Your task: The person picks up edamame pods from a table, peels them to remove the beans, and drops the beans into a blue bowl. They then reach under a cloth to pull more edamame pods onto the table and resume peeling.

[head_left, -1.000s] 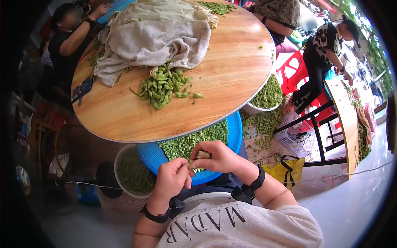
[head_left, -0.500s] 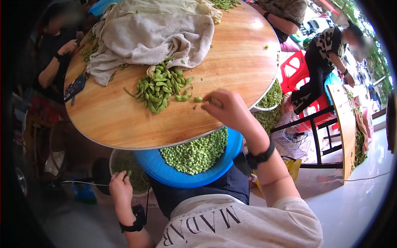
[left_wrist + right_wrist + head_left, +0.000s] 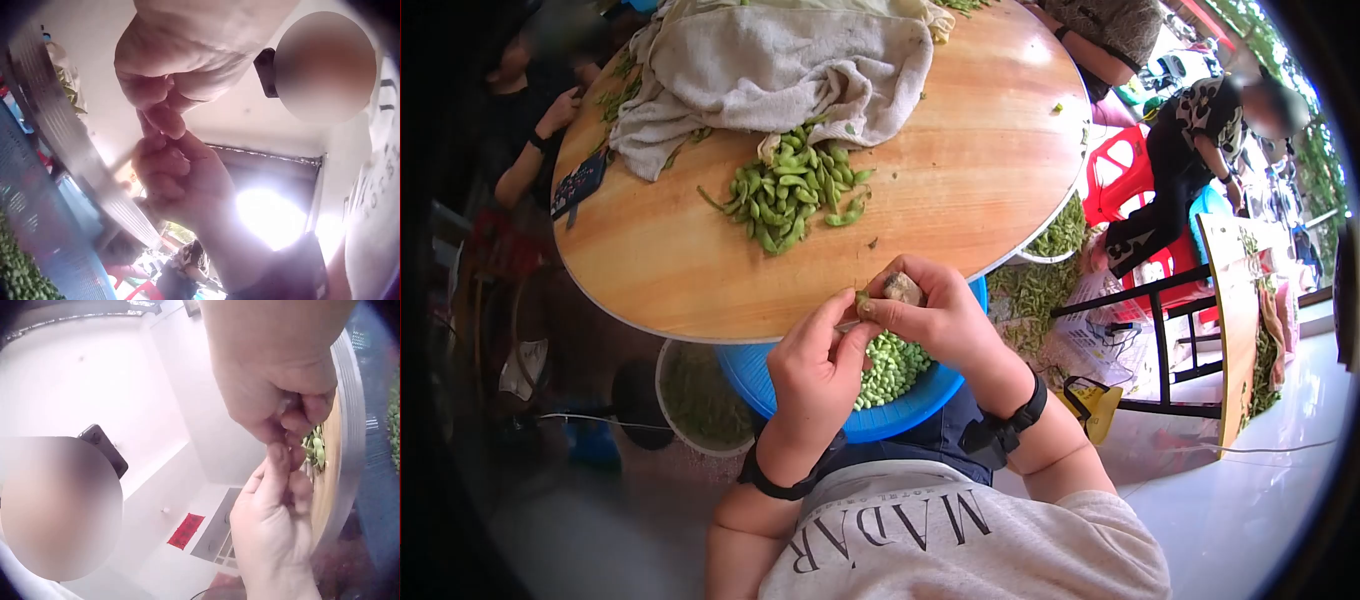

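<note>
Both hands meet over the near table edge in the head view, fingertips together on a green edamame pod (image 3: pixel 862 301). My left hand (image 3: pixel 812 358) pinches its near side between thumb and fingers. The right hand (image 3: pixel 935 315) pinches the pod too, and a stubby brownish-grey piece (image 3: pixel 903 289) sits in its curled fingers. Below them is a blue basin (image 3: pixel 745 385) of shelled green beans (image 3: pixel 890 372), partly hidden by the hands. A heap of edamame pods (image 3: pixel 785 195) lies on the table just beyond. In both wrist views fingers mostly cover the pod.
The round wooden table (image 3: pixel 980 170) carries a pale cloth (image 3: pixel 780 85) behind the heap and a dark phone-like object (image 3: pixel 580 185) at left. A bin (image 3: pixel 700 420) stands left of the basin, a tub of pods (image 3: pixel 1060 230) at right. Other people (image 3: pixel 1190 130) are around.
My right hand reached to a lone pod on the table and came back; that pod is gone from there. The left hand rose from over the bin to meet it.
</note>
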### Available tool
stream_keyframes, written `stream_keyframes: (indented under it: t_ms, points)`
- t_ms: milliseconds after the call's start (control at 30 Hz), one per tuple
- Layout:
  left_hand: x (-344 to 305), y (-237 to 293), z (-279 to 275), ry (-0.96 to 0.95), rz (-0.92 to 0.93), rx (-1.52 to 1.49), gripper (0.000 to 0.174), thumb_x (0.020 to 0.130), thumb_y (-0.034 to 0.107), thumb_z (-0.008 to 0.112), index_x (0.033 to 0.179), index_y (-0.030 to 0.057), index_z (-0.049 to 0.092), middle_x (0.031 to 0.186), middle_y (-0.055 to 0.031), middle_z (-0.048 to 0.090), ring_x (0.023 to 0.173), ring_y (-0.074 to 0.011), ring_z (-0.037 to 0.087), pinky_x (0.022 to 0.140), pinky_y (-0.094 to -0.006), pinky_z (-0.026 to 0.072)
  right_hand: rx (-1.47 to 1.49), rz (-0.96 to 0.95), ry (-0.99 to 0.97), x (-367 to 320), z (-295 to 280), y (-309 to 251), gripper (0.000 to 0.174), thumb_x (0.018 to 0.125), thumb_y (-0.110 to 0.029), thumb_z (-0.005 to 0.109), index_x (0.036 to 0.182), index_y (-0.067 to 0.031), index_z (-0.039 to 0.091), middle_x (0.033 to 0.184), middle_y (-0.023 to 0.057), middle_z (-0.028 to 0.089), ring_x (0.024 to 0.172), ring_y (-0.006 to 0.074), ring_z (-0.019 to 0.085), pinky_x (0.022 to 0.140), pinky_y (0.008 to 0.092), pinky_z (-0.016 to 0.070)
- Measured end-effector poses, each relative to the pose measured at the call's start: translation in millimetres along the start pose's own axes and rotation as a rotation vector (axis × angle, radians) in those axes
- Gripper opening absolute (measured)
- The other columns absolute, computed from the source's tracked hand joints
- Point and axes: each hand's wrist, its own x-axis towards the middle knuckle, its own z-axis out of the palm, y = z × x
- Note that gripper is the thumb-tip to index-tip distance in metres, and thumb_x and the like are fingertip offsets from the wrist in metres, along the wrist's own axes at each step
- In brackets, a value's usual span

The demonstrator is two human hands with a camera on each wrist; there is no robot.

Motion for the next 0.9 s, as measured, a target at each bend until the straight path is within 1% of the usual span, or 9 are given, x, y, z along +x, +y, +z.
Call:
stream_keyframes:
  t_ms: [100,200,267,400,500,700,767,833,900]
  points:
    - [-10.3,-3.7,-4.6,-0.067,-0.054,-0.044,0.019,0.078,-0.003,0.061,0.097,-0.0049,0.058,0.072,-0.0071,0.062,0.050,-0.0074,0.055,0.043,-0.0205,0.0430,0.061,0.043,-0.090,-10.6,-3.2,5.1,0.021,0.084,-0.020,0.061,0.087,0.0004,0.058,0.069,-0.0020,0.055,0.059,0.0032,0.045,0.051,0.0175,0.0377]
    - [-18.0,4.3,-10.3,-0.093,-0.253,-0.236,0.020,0.080,-0.006,0.057,0.100,-0.0060,0.057,0.071,-0.0047,0.061,0.053,-0.0064,0.053,0.047,-0.0180,0.0416,0.170,0.075,-0.156,-16.0,-3.1,10.1,0.030,0.089,-0.029,0.052,0.087,0.0001,0.058,0.065,-0.0017,0.051,0.055,0.0037,0.042,0.048,0.0174,0.0344]
    - [-21.8,6.7,-12.3,-0.061,-0.251,-0.279,0.019,0.081,-0.006,0.056,0.099,-0.0061,0.057,0.073,-0.0040,0.059,0.053,-0.0061,0.052,0.048,-0.0178,0.0409,0.164,0.066,-0.219,-16.8,-5.3,12.5,0.040,0.093,-0.037,0.042,0.086,-0.0010,0.058,0.062,-0.0021,0.046,0.053,0.0040,0.038,0.046,0.0175,0.0317]
    - [-28.1,10.8,-16.4,-0.055,-0.244,-0.273,0.017,0.081,-0.007,0.055,0.097,-0.0059,0.058,0.078,-0.0037,0.057,0.055,-0.0061,0.051,0.049,-0.0175,0.0407,0.116,0.117,-0.303,-25.6,1.1,9.7,0.041,0.093,-0.038,0.040,0.085,-0.0017,0.056,0.061,-0.0030,0.041,0.054,0.0044,0.038,0.046,0.0182,0.0313]
    - [-32.7,3.6,-19.6,-0.085,-0.079,-0.094,0.016,0.080,-0.007,0.056,0.095,-0.0053,0.059,0.079,-0.0038,0.056,0.056,-0.0065,0.052,0.049,-0.0186,0.0411,0.130,0.097,-0.281,-30.2,10.3,11.9,0.036,0.094,-0.035,0.042,0.088,-0.0018,0.055,0.061,-0.0031,0.040,0.054,0.0045,0.038,0.046,0.0184,0.0325]
    - [-34.4,10.5,-28.5,-0.094,0.143,0.156,0.013,0.075,-0.009,0.059,0.087,-0.0039,0.060,0.067,-0.0058,0.053,0.049,-0.0097,0.052,0.044,-0.0218,0.0404,0.074,0.119,-0.270,-35.1,21.4,11.0,0.030,0.093,-0.028,0.045,0.091,0.0001,0.056,0.066,-0.0017,0.046,0.057,0.0045,0.041,0.049,0.0189,0.0356]
    - [-37.5,12.0,-28.6,-0.085,0.090,0.177,0.015,0.070,-0.005,0.063,0.085,-0.0005,0.060,0.072,-0.0137,0.058,0.062,-0.0292,0.056,0.054,-0.0332,0.0447,0.049,0.080,-0.245,-33.6,22.7,16.5,0.026,0.092,-0.024,0.046,0.090,0.0001,0.057,0.066,-0.0013,0.049,0.057,0.0050,0.042,0.049,0.0199,0.0366]
    - [-38.9,14.1,-29.7,-0.082,0.117,0.209,0.014,0.070,-0.005,0.063,0.083,-0.0003,0.060,0.071,-0.0135,0.057,0.061,-0.0296,0.056,0.053,-0.0336,0.0443,-0.011,0.098,-0.231,-35.3,25.6,9.3,0.027,0.092,-0.024,0.047,0.086,0.0002,0.058,0.062,-0.0018,0.048,0.055,0.0057,0.043,0.048,0.0209,0.0365]
    - [-39.9,8.8,-28.5,-0.053,0.211,0.224,0.009,0.075,-0.009,0.058,0.082,-0.0027,0.060,0.065,-0.0067,0.053,0.047,-0.0105,0.051,0.042,-0.0233,0.0395,-0.029,0.075,-0.240,-33.3,26.6,16.1,0.029,0.091,-0.025,0.048,0.083,0.0003,0.058,0.059,-0.0012,0.047,0.054,0.0061,0.043,0.047,0.0217,0.0359]
